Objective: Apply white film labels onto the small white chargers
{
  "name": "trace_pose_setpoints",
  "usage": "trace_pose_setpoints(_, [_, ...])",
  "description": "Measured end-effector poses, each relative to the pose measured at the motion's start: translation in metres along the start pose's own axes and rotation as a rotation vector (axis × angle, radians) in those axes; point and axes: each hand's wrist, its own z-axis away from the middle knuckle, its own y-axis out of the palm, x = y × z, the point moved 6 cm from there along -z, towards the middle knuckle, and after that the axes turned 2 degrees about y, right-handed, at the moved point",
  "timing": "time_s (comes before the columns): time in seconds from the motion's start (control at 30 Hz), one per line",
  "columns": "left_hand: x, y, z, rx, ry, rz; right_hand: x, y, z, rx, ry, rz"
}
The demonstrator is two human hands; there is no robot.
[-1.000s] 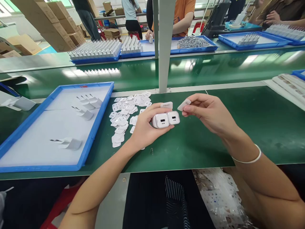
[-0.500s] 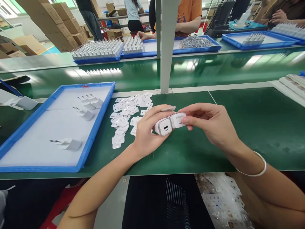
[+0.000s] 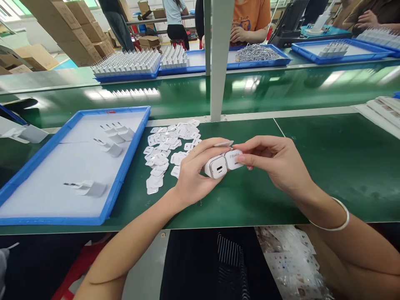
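Observation:
My left hand (image 3: pixel 196 168) is closed around a white charger body (image 3: pixel 217 167), whose end with a dark port slot faces me. Another thin white piece (image 3: pixel 223 143) lies along the top of its fingers. Between the thumb and fingers of my right hand (image 3: pixel 275 160) is a small white cover plate (image 3: pixel 233 159) with grey lettering, touching the right side of the charger body's end. Left of my hands, many loose white cover plates (image 3: pixel 159 160) lie in a pile on the green table (image 3: pixel 337 175).
A blue-rimmed tray (image 3: pixel 108 204) at left holds several white chargers with metal pins (image 3: pixel 90 188). A grey post (image 3: pixel 218 62) rises behind my hands. Beyond it stand filled blue trays (image 3: pixel 125 77) and a person in an orange shirt (image 3: pixel 250 16). White strips (image 3: pixel 383 116) lie at far right.
My hands hold nearly the same pose, with the charger body and cover plate shifted only slightly. Across the table, the orange-shirted person's arm has drawn in from the tray.

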Motion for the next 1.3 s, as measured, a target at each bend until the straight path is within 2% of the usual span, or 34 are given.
trace_pose_setpoints(0.53, [0.001,0.002,0.001,0.030,-0.029,-0.011,0.002,0.002,0.003,0.000,0.031,0.096])
trace_pose_setpoints(0.77, [0.003,0.003,0.000,0.018,-0.065,0.013,0.008,0.003,0.006,-0.025,-0.072,0.212])
trace_pose_setpoints(1.1, [0.008,0.005,0.002,-0.003,-0.175,0.104,0.012,0.005,0.009,0.008,-0.255,0.493])
trace_pose_setpoints(1.2, [0.010,0.006,0.004,-0.019,-0.218,0.157,0.012,0.007,0.008,0.028,-0.269,0.477])
trace_pose_setpoints(1.3, [0.010,0.006,0.005,-0.030,-0.238,0.195,0.010,0.005,0.005,0.054,-0.200,0.330])
